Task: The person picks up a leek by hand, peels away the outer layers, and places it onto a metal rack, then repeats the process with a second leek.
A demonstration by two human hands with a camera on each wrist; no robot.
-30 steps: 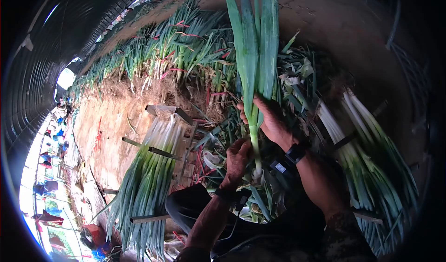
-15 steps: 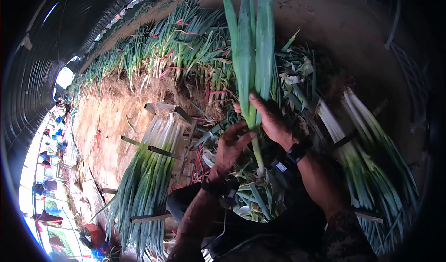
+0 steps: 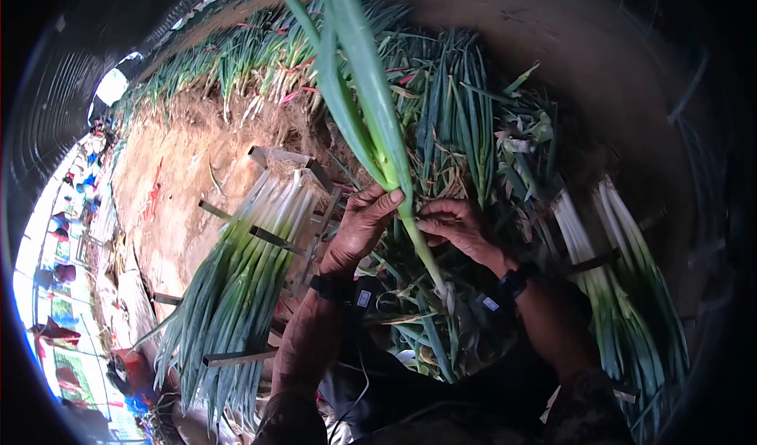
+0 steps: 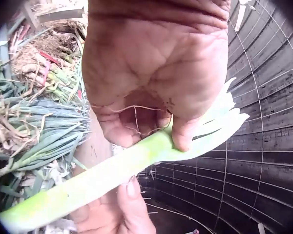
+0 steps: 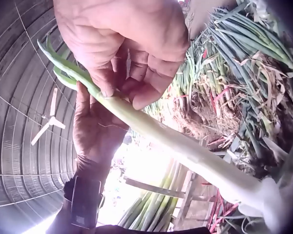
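Note:
A large green onion [image 3: 415, 240] slants across the middle of the head view, its green leaves up and left, its white root end low. The left hand [image 3: 363, 226] pinches it between thumb and fingers where the leaves fork. Just below and to the right, the right hand [image 3: 465, 230] has thumb and fingertips at the stalk; in the right wrist view the right hand [image 5: 129, 53] pinches the stalk's surface. Thin root-like strands cross the palm of the left hand [image 4: 156, 68] in the left wrist view.
Trimmed onions lie in a metal rack [image 3: 229, 359] at left and in another bundle [image 3: 623, 287] at right. Untrimmed onions with red ties [image 3: 288, 74] line the back. Leaf scraps [image 3: 426, 335] are heaped below the hands.
The onion's leafy top has tilted left. The left hand has moved up to the leaf fork, and the right hand has shifted from the leaf base down to the stalk. The head view has turned slightly.

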